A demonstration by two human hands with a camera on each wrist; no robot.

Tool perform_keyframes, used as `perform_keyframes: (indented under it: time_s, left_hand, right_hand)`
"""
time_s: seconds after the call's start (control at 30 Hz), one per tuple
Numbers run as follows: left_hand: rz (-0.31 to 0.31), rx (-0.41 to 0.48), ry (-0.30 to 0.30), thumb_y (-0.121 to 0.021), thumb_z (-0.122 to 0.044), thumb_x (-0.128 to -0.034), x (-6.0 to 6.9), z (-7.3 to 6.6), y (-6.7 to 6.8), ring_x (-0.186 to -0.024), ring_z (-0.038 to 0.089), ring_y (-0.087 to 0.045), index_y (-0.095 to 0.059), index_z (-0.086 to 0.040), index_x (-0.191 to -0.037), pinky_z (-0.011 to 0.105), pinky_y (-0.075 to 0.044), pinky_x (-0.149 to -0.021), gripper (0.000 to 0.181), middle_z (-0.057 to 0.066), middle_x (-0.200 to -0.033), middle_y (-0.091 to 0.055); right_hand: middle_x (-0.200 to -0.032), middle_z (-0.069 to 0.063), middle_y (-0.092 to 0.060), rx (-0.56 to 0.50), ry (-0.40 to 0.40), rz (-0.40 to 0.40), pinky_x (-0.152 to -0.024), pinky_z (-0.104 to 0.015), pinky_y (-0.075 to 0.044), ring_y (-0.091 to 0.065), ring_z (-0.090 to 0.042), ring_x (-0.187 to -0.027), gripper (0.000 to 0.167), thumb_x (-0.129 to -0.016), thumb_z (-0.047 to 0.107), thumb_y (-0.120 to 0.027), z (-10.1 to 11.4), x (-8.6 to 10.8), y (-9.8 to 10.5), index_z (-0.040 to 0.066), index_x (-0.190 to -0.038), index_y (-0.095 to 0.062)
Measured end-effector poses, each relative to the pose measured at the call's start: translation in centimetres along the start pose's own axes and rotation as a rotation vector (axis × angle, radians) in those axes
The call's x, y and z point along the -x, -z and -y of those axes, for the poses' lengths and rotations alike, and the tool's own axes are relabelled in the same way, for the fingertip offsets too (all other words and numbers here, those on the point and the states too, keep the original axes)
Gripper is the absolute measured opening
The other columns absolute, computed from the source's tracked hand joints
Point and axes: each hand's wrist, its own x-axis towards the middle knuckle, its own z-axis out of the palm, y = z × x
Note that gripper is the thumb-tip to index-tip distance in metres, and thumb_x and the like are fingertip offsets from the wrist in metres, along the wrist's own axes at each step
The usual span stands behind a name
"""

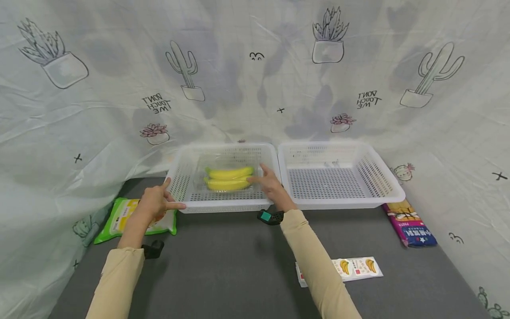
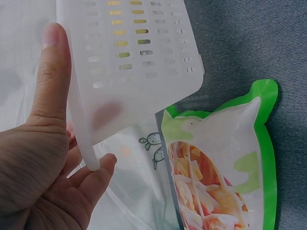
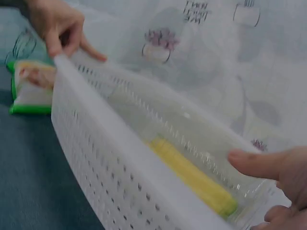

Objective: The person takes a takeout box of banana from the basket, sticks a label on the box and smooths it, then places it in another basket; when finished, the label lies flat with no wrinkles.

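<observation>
A clear container holding yellow bananas sits in the left white basket. At that basket's front left corner, my left hand grips the rim; the left wrist view shows the thumb straight on one side and fingers curled on the other. Over the front right corner is my right hand, its thumb and a finger extended towards the container. In the right wrist view its thumb reaches above the basket's inside; contact with container or rim is unclear.
A second white basket stands directly right. A green and white food bag lies left, partly behind my left arm. A purple and blue package is at the right. Banana-printed labels lie beside my right sleeve. Patterned cloth hangs behind.
</observation>
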Motion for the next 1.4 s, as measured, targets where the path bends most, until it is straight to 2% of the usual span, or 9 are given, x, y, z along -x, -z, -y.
perform_keyframes:
  time_s: [0.03, 0.07, 0.2, 0.3, 0.37, 0.53, 0.73, 0.97, 1.4]
  left_hand:
    - [-0.001, 0.005, -0.001, -0.083, -0.04, -0.071, 0.0, 0.1, 0.0, -0.047, 0.016, -0.041, -0.071, 0.002, -0.094, 0.029, -0.04, -0.046, 0.05, 0.023, -0.151, -0.026]
    - [-0.005, 0.007, -0.003, -0.083, -0.04, -0.0709, 0.0, 0.1, 0.0, -0.046, 0.015, -0.041, -0.071, 0.002, -0.095, 0.029, -0.039, -0.045, 0.05, 0.024, -0.151, -0.027]
    - [-0.004, 0.014, -0.005, -0.082, -0.045, -0.0695, 0.0, 0.1, 0.1, -0.044, 0.014, -0.041, -0.061, 0.004, -0.12, 0.03, -0.038, -0.044, 0.074, 0.017, -0.116, -0.063]
    - [-0.003, 0.028, -0.005, -0.082, -0.046, -0.0693, 0.0, 0.2, 0.1, -0.042, 0.014, -0.041, -0.036, 0.005, -0.144, 0.03, -0.038, -0.043, 0.102, 0.011, -0.081, -0.064]
    - [-0.006, 0.045, -0.003, -0.082, -0.044, -0.0699, 0.0, 0.2, 0.0, -0.041, 0.013, -0.041, -0.03, 0.006, -0.147, 0.03, -0.038, -0.043, 0.105, 0.012, -0.085, -0.064]
    - [-0.002, 0.068, -0.015, -0.083, -0.044, -0.0685, 0.1, 0.2, -0.4, -0.041, 0.013, -0.042, -0.022, 0.005, -0.15, 0.03, -0.039, -0.042, 0.113, 0.011, -0.087, -0.066]
    - [-0.011, 0.057, -0.013, -0.081, -0.048, -0.0673, 0.1, 0.2, -0.5, -0.04, 0.013, -0.042, -0.022, 0.003, -0.15, 0.03, -0.039, -0.041, 0.114, 0.01, -0.077, -0.065]
    - [-0.036, 0.056, -0.036, -0.082, -0.049, -0.067, 0.2, 0.6, -0.3, -0.041, 0.014, -0.043, -0.021, 0.005, -0.149, 0.03, -0.038, -0.043, 0.115, 0.012, -0.086, -0.069]
    - [-0.072, 0.035, -0.058, -0.082, -0.05, -0.0678, -0.1, 1.0, -0.5, -0.037, 0.012, -0.035, -0.042, 0.007, -0.14, 0.029, -0.035, -0.04, 0.1, 0.005, -0.066, -0.064]
  right_hand:
    - [-0.16, -0.011, -0.003, 0.004, 0.001, 0.021, -0.102, -0.042, -0.035, -0.021, -0.026, -0.141, 0.09, -0.086, -0.003, -0.068, -0.1, -0.2, -0.1, 0.014, -0.155, -0.014]
    - [-0.16, -0.013, -0.004, 0.014, 0.004, 0.034, -0.093, -0.042, -0.039, -0.04, -0.027, -0.128, 0.092, -0.084, -0.003, -0.07, -0.2, -0.3, -0.2, 0.015, -0.156, -0.014]
    - [-0.16, -0.015, -0.004, 0.063, -0.002, 0.079, -0.083, -0.047, -0.043, -0.05, -0.028, -0.112, 0.098, -0.082, -0.003, -0.072, -0.6, -0.8, -0.4, 0.021, -0.156, -0.012]
    - [-0.16, -0.009, -0.006, 0.14, 0.058, 0.072, -0.103, -0.048, -0.036, -0.034, -0.03, -0.135, 0.103, -0.078, -0.002, -0.077, -0.9, -1.1, -0.6, 0.02, -0.156, -0.013]
    - [-0.161, -0.006, -0.004, 0.206, 0.088, 0.061, -0.113, -0.051, -0.018, -0.006, -0.029, -0.146, 0.105, -0.076, 0.001, -0.079, -1.0, -1.3, -0.8, 0.02, -0.156, -0.013]
    - [-0.161, -0.008, 0.003, 0.321, 0.109, 0.048, -0.115, -0.049, -0.009, 0.006, -0.026, -0.146, 0.104, -0.076, 0.007, -0.081, -1.2, -1.6, -0.8, 0.02, -0.156, -0.015]
    - [-0.16, -0.012, -0.008, 0.365, 0.186, 0.033, -0.115, -0.044, -0.014, -0.005, -0.028, -0.146, 0.09, -0.074, 0.004, -0.082, -1.2, -1.9, -1.0, 0.009, -0.15, -0.033]
    - [-0.154, -0.012, -0.028, 0.35, 0.237, -0.067, -0.112, -0.039, -0.025, -0.024, -0.026, -0.142, 0.053, -0.071, 0.008, -0.084, -1.0, -1.9, -1.4, 0.0, -0.12, -0.065]
    - [-0.15, -0.004, -0.036, 0.345, 0.206, -0.173, -0.106, -0.039, -0.036, -0.022, -0.025, -0.143, 0.028, -0.071, 0.014, -0.085, -0.6, -0.9, -1.2, 0.001, -0.093, -0.072]
